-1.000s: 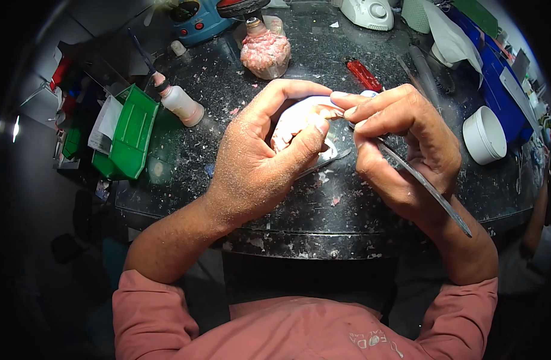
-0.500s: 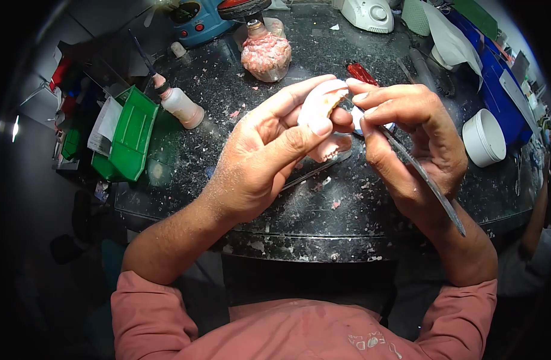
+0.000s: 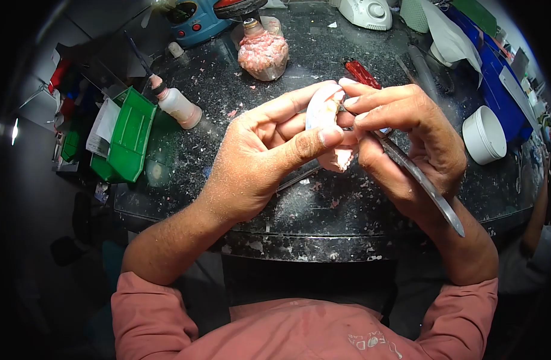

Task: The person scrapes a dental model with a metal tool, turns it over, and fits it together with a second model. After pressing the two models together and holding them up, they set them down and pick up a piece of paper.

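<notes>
My left hand (image 3: 269,150) grips a white plaster dental model (image 3: 318,113), thumb across its near side and fingers behind it. Just below the thumb shows a pale pink part with a row of teeth (image 3: 336,161), partly covered by the hand. My right hand (image 3: 410,135) is closed around a metal carving knife (image 3: 428,187). Its flat, rounded end points down towards my forearm. The knife's other end is at the model's right edge, mostly hidden by my fingertips. Fingers of both hands are close together at the model.
A dropper bottle (image 3: 180,108) and green bin (image 3: 128,135) stand left. Behind is a clear container heaped with pink material (image 3: 263,55). A red-handled tool (image 3: 362,73) lies beyond my right fingers; a white tub (image 3: 484,135) sits right. Debris specks the dark bench (image 3: 311,216).
My left hand has turned the model, so it stands more upright and narrower in view. The toothed part has shifted slightly down and right. The knife has rolled, showing a broader face.
</notes>
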Available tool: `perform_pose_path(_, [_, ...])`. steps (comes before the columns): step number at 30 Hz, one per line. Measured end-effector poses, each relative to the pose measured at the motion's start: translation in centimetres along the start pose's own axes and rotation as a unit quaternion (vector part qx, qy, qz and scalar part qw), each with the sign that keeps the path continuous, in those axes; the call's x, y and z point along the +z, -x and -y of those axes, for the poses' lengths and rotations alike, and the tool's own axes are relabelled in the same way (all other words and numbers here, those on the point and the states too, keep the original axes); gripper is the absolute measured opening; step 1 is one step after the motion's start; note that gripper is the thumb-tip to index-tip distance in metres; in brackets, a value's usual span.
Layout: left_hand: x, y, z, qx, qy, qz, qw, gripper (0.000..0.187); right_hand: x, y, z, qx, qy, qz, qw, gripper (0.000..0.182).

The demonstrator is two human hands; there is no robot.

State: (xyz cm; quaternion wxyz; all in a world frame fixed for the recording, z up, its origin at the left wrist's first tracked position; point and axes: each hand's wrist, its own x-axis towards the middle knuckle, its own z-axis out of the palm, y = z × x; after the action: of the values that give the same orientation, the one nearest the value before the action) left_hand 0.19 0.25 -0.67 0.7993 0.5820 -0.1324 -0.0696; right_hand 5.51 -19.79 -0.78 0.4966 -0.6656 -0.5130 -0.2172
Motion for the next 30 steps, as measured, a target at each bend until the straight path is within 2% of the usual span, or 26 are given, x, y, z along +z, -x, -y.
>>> perform_pose_path(10, [0.13, -0.08, -0.01, 0.003, 0.008, -0.006, 1.0, 0.064, -0.03, 0.07, 0.11, 0.009, 0.002, -0.002, 1.0, 0.021])
perform_pose_path(15, [0.07, -0.11, -0.07, -0.002, 0.008, -0.006, 1.0, 0.064, -0.01, 0.18, 0.49, 0.057, -0.009, -0.004, 0.998, 0.019])
perform_pose_path(22, [-0.04, -0.14, 0.0, 0.002, 0.004, -0.008, 1.0, 0.062, -0.14, 0.18, 0.22, 0.037, 0.0, 0.003, 0.999, 0.019])
perform_pose_path(27, [-0.29, -0.32, -0.35, -0.005, -0.012, 0.004, 1.0, 0.059, -0.12, 0.01, 0.52, 0.012, 0.057, 0.019, 0.998, 0.021])
perform_pose_path(30, [-0.29, -0.34, -0.36, 0.003, -0.044, 0.017, 0.999, 0.058, 0.17, 0.06, 0.47, 0.018, 0.028, -0.007, 0.999, 0.021])
